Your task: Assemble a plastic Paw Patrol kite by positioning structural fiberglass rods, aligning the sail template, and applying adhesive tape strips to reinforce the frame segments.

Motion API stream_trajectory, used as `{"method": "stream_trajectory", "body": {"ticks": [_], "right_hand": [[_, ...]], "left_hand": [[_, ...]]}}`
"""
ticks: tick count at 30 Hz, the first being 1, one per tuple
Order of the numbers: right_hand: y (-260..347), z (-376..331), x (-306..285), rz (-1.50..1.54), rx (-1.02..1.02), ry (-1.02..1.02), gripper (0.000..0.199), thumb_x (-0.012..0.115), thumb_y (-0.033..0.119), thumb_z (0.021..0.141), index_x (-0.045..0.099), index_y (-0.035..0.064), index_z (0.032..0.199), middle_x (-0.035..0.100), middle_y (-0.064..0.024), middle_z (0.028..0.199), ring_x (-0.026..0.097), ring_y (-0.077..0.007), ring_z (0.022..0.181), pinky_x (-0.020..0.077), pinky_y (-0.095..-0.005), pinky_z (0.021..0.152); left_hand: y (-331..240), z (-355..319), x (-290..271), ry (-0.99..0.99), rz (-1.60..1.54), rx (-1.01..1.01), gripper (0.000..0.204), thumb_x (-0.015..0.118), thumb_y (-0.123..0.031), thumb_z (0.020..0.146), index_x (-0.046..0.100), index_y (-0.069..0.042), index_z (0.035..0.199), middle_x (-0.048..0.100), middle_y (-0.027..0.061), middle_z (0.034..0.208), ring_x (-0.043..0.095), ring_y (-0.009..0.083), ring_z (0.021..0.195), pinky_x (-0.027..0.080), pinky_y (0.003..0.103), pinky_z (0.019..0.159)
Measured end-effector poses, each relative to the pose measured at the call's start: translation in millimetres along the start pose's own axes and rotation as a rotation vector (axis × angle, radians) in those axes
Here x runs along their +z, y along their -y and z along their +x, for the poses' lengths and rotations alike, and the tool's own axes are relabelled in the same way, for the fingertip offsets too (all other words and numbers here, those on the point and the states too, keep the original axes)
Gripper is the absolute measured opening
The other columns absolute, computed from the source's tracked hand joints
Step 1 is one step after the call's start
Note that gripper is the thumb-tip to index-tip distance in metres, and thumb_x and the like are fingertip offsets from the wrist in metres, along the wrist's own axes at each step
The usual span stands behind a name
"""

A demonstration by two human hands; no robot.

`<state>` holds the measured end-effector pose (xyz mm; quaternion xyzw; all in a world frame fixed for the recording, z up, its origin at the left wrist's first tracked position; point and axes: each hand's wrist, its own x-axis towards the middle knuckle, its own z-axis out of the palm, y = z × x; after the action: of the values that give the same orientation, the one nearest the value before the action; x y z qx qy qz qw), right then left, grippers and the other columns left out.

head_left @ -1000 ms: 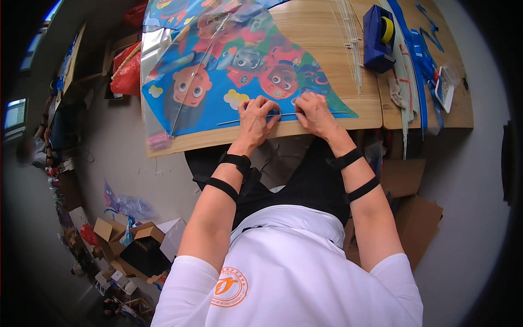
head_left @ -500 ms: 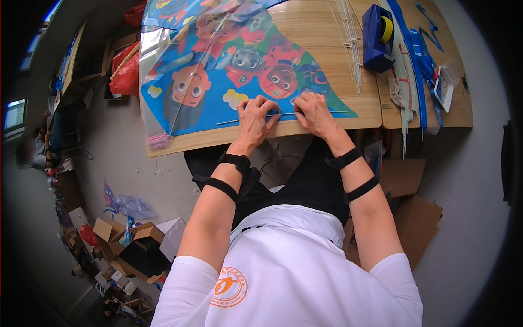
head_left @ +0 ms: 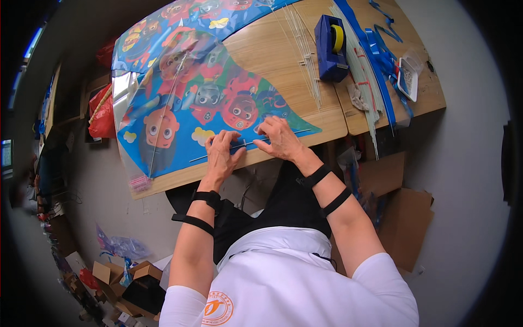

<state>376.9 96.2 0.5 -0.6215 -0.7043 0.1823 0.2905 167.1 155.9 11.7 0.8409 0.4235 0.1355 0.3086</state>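
Person seated at a wooden counter [head_left: 283, 49], working on a cartoon-printed kite [head_left: 196, 103] spread flat across its near half. Both hands are pressing down at the kite's near edge, either side of a thin rod [head_left: 246, 144] that is running along that edge. Left hand [head_left: 222, 153] is lying flat, fingers together and bearing on the sail just left of the rod's middle; right hand [head_left: 280, 139] is arching over it, fingertips bunched and pinching at the rod or the film over it, which of the two I cannot tell. Reading this as the spar-fixing step: the rod is being seated along the sail's edge. Next move likely calls for keeping the rod pinned straight while one hand works outward along it. Rod is lying directly under and between the fingers, touching both hands. Farther back on the counter: a blue tape dispenser [head_left: 331, 46], a bundle of pale spare rods [head_left: 305, 54], blue ribbon strips [head_left: 376, 60], a small white tray [head_left: 408, 79].
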Motion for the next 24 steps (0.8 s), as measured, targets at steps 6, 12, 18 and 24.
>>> {"method": "stream_trajectory", "body": {"ticks": [6,12,18,24], "right_hand": [[-27,22,-65,-0.021,0.351,-0.479,0.015,0.063,0.019,0.087,0.062,0.0043,0.087,0.062,-0.0128,0.089,0.062,-0.0356,0.085,0.05,-0.0457,0.073],[-93,59,-71,-0.391,0.55,-0.391,0.02,0.049,0.014,0.093,0.064,0.0029,0.09,0.069,-0.019,0.087,0.067,-0.039,0.082,0.0539,-0.0477,0.07],[-114,82,-62,-0.408,0.821,-0.315,0.021,0.052,0.015,0.091,0.066,-0.0012,0.092,0.069,-0.0257,0.09,0.069,-0.0401,0.087,0.0567,-0.0473,0.074],[-95,77,-86,-0.332,0.873,-0.412,0.027,0.049,0.012,0.091,0.069,-0.0037,0.084,0.071,-0.023,0.088,0.071,-0.0377,0.08,0.0579,-0.0433,0.07]], "left_hand": [[0,1,-18,-0.086,-0.108,0.061,0.035,0.076,-0.014,0.078,0.059,-0.006,0.107,0.061,0.0061,0.093,0.059,0.0212,0.085,0.044,0.035,0.083],[-15,-10,-29,-0.155,-0.131,0.06,0.029,0.073,-0.01,0.08,0.06,-0.007,0.106,0.061,0.0063,0.095,0.06,0.0216,0.085,0.043,0.037,0.085],[-29,-33,-21,-0.122,-0.225,0.04,0.024,0.07,-0.006,0.082,0.062,-0.005,0.105,0.062,0.0084,0.099,0.061,0.0224,0.085,0.047,0.036,0.081],[-55,-31,-4,-0.066,-0.441,-0.004,0.021,0.066,-0.005,0.088,0.063,-0.002,0.109,0.062,0.0065,0.099,0.058,0.0122,0.075,0.049,0.026,0.07]]}}
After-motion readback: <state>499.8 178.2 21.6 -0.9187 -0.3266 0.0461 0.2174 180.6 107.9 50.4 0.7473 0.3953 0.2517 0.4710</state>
